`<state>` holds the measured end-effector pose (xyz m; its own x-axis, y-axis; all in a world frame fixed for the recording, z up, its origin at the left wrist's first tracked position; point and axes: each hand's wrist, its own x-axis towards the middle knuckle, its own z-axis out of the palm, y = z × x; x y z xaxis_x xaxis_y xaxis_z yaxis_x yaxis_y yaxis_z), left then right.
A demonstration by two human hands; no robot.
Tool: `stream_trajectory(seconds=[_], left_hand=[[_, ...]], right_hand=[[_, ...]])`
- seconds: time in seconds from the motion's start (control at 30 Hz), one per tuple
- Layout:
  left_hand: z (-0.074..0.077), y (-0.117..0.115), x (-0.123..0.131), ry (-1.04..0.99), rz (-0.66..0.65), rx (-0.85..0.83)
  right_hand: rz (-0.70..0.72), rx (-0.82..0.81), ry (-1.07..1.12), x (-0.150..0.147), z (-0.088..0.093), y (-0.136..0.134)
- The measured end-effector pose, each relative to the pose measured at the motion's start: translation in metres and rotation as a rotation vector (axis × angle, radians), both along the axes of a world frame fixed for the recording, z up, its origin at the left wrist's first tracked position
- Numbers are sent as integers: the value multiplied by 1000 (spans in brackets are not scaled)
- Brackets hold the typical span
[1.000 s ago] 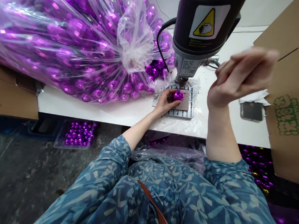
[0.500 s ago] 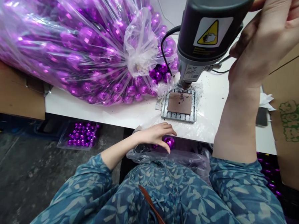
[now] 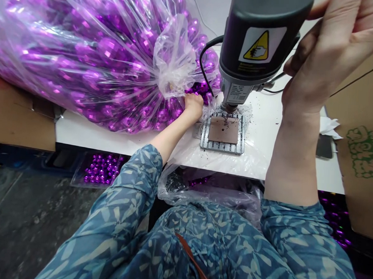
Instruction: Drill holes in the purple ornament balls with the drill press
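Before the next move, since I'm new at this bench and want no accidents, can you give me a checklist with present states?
1. Left hand away from under the black-headed machine: ok, it is to one side, at the edge of the plastic bag.
2. Ball in the left hand: cannot tell, its fingers are hidden; purple balls show just beyond it.
3. Right hand gripping a handle: cannot tell, its grip is hidden.
4. Brown pad lying on the metal base: ok.
5. Pad free of debris: not ok, dark specks are scattered over it.
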<state>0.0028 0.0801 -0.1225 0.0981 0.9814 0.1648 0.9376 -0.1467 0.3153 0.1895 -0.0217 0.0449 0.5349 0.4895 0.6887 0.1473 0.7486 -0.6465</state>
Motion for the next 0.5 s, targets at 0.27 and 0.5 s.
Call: stream_trajectory(seconds=[0.27, 0.5], left_hand=[[17, -8, -5, -207, 72, -69], [31, -66, -30, -1056, -156, -243]], right_hand=[[8, 9, 7, -2, 0, -3], [36, -10, 25, -4, 2, -6]])
